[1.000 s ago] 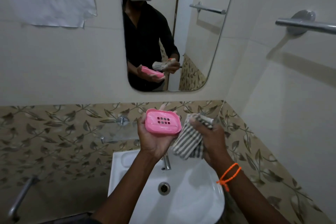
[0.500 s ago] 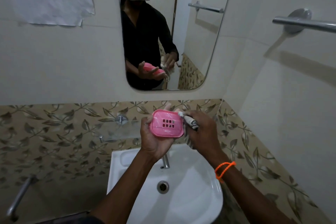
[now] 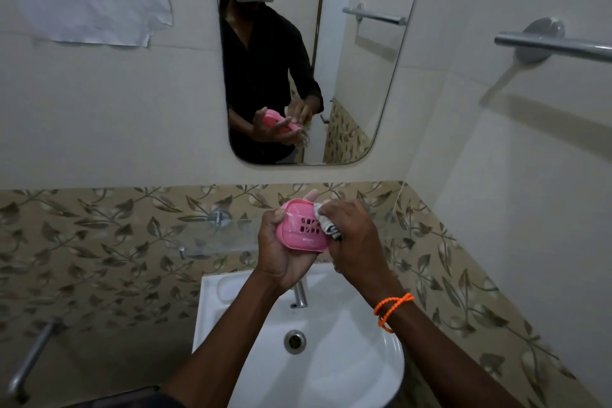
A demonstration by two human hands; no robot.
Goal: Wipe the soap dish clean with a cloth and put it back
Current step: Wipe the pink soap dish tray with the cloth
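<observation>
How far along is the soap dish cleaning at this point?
Done: the soap dish is off its spot and held up over the sink in the left hand. In hand: the right hand presses the cloth into the dish's inside, near its drain holes. Left: finishing the wipe and putting the dish back.

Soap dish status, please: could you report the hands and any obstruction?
Left hand holds pink soap dish above sink. Right hand presses cloth into it. Nothing obstructing.
</observation>
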